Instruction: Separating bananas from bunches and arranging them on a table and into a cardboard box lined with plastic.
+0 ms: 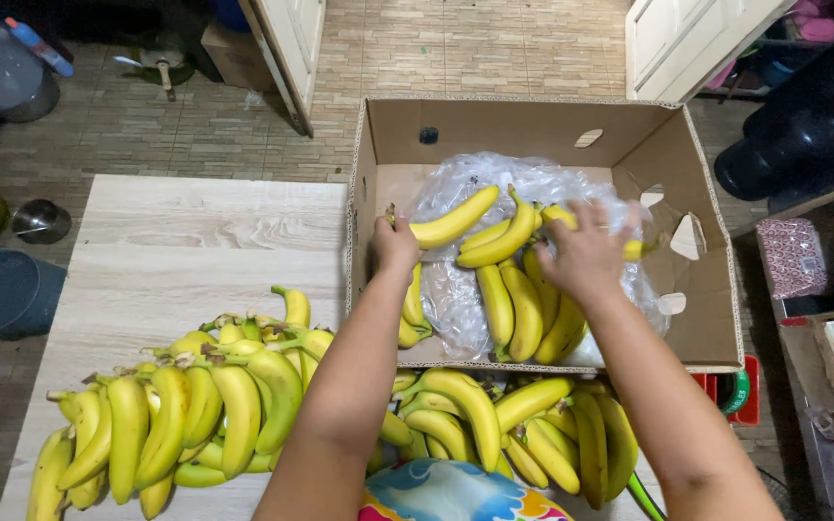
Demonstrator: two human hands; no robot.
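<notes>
bananas (509,280) lie in a cardboard box (697,318) at the centre right of the frame, resting on a crinkled clear plastic liner (456,299) that covers the box floor. the left hand (394,243), at the box's left wall, is closed around the stem end of a single yellow banana (454,220) that slants up toward the right. the right hand (586,253) reaches in from the lower right with fingers spread wide, pressing down on the top of the bunch and the plastic beside it; whether it grips any one fruit cannot be told. both forearms cross the lower middle of the frame over more fruit. a large heap of banana bunches (185,415), yellow with green tips, sprawls across the lower left on a pale wooden table (185,241). another pile of bananas (523,425) sits just below the box's near edge, at the lower centre. a patch of bright patterned clothing (456,497) shows at the bottom edge. beyond the table, a tiled floor (417,58) fills the top of the frame, with white doors (687,39) at the upper centre and upper right. a blue bucket (2,294) stands at the left edge, and a small metal bowl (41,220) sits just above it.
</notes>
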